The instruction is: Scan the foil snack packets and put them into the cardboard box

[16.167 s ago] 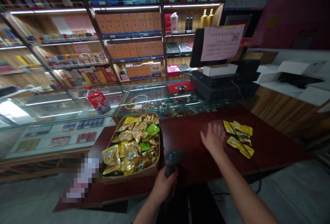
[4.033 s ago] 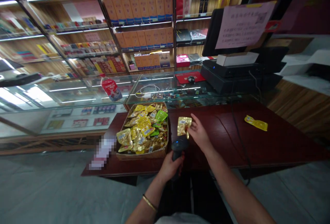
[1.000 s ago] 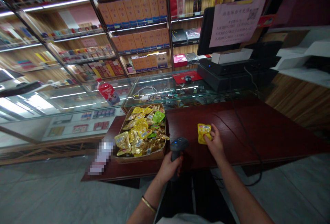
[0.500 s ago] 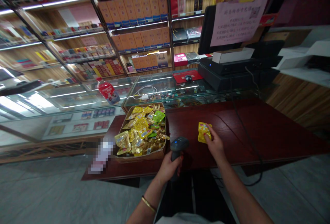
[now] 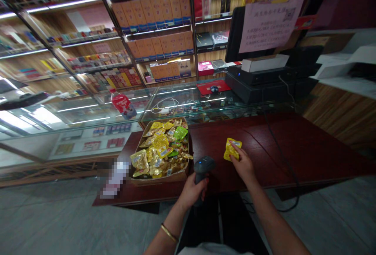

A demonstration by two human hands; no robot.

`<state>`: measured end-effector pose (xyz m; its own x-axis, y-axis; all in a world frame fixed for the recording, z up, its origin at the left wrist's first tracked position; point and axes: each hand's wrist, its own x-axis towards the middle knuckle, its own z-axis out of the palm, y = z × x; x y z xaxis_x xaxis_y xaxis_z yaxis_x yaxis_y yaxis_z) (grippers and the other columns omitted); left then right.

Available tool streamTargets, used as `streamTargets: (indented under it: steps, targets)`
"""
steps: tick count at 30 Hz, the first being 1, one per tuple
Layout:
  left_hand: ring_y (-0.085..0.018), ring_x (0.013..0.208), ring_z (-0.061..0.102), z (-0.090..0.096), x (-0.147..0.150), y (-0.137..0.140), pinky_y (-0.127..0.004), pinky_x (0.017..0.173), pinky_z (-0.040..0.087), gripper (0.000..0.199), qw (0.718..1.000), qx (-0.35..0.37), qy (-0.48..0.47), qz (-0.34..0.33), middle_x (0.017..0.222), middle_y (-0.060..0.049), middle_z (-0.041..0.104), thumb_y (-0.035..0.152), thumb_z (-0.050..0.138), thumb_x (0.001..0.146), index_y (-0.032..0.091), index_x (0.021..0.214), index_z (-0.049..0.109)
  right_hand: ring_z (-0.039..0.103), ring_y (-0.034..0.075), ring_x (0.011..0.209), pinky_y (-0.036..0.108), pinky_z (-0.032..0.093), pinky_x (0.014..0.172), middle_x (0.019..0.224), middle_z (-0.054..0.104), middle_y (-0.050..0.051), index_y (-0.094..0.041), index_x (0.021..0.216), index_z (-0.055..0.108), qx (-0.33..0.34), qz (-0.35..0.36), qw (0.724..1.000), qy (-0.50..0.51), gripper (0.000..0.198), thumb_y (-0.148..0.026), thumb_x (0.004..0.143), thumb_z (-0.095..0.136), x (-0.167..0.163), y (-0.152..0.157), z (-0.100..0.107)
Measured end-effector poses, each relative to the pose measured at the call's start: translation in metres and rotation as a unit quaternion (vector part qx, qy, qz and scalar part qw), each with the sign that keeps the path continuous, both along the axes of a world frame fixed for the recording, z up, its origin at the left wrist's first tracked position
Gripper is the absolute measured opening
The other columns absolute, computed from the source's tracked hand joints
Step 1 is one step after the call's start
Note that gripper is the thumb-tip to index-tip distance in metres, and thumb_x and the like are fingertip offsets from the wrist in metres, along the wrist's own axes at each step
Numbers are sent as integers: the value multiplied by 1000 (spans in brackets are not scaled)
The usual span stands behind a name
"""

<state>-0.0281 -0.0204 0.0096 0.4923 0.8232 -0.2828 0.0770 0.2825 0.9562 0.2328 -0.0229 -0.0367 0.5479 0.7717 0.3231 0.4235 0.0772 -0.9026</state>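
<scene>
My left hand (image 5: 194, 189) is wrapped round the handle of a dark barcode scanner (image 5: 205, 163), held upright at the table's front edge with a small blue light on top. Further right, my right hand (image 5: 243, 165) pinches a small yellow snack packet (image 5: 231, 149) by its right side, over the dark red table (image 5: 210, 137). Left of the scanner stands an open cardboard box (image 5: 173, 177) heaped with gold, yellow and green snack packets (image 5: 161, 145). The fingertips under the yellow packet are partly hidden.
Behind the table runs a glass counter (image 5: 182, 90) with a red-labelled bottle (image 5: 123, 104), a white charger cable (image 5: 165, 111) and a mouse (image 5: 214, 89) on a red mat. A monitor (image 5: 235, 31) and a black cash drawer (image 5: 249, 86) stand right. A black cable (image 5: 277, 145) crosses the table.
The yellow packet has turned slightly and shifted a little left in my right hand. My left hand and the scanner have stayed in place.
</scene>
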Motion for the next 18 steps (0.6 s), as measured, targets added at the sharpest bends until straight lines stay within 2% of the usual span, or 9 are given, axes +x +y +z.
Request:
streamTargets:
  steps: [10, 15, 18]
  targets:
    - [-9, 38, 48, 5, 1, -1, -20, 35, 43, 57, 1000, 2, -12, 5, 57, 7, 56, 59, 76, 74, 14, 105, 60, 64, 27, 119, 44, 50, 107, 132, 66, 10, -25, 135, 65, 0, 3, 1000, -6, 52, -36, 85, 60, 0, -1, 1]
    - [-9, 38, 48, 4, 0, -2, -19, 36, 43, 57, 1000, 0, -2, 11, 57, 6, 57, 57, 75, 75, 13, 107, 60, 66, 28, 116, 45, 53, 103, 131, 68, 12, -23, 128, 71, 12, -6, 1000, 25, 47, -45, 88, 60, 1, -1, -1]
    - [-9, 39, 48, 5, 0, -2, -19, 36, 43, 55, 1000, 0, 2, 12, 57, 6, 57, 56, 75, 75, 14, 107, 60, 65, 28, 120, 44, 53, 104, 136, 67, 10, -24, 133, 68, 14, -1, 998, 57, 51, -47, 89, 60, 2, -1, -4]
